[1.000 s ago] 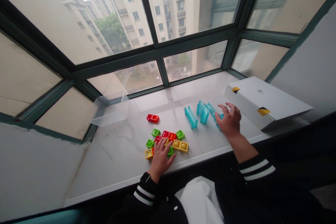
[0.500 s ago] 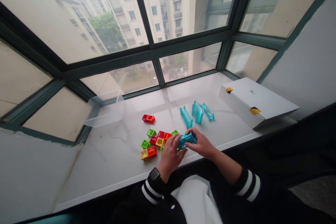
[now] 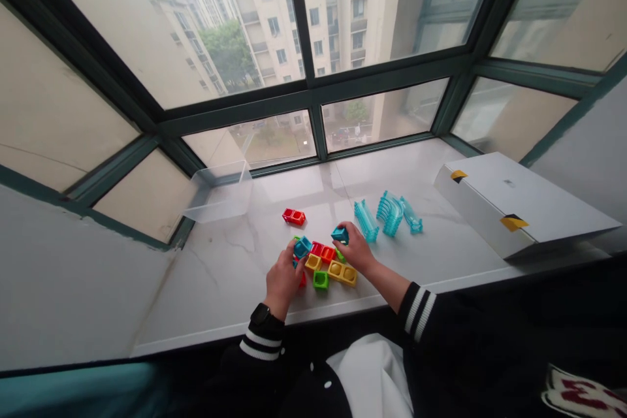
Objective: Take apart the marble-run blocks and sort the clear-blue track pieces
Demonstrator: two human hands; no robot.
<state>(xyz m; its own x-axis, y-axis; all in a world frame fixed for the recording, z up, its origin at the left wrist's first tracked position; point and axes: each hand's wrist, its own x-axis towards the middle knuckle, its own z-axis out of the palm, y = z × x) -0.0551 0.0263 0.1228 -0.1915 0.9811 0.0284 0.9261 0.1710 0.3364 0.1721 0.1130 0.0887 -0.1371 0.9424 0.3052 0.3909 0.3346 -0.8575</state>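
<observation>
My left hand is closed around a blue block, above the left side of the block pile. To its right, my right hand pinches another blue block near the far side of the pile. Between and below the hands lie a joined pair of yellow blocks, a green block, a single yellow block and an orange block. The left hand partly covers some red and green blocks. A joined red pair lies apart, farther back.
Translucent blue track pieces lie beyond my right hand, some of them curved and stacked. A clear plastic bin stands at the back left. A white box sits at the right. Windows border the marble sill.
Both hands were together on a blue piece; now they are apart, each with a blue block. The yellow pair and a green block have come into sight. The view has shifted.
</observation>
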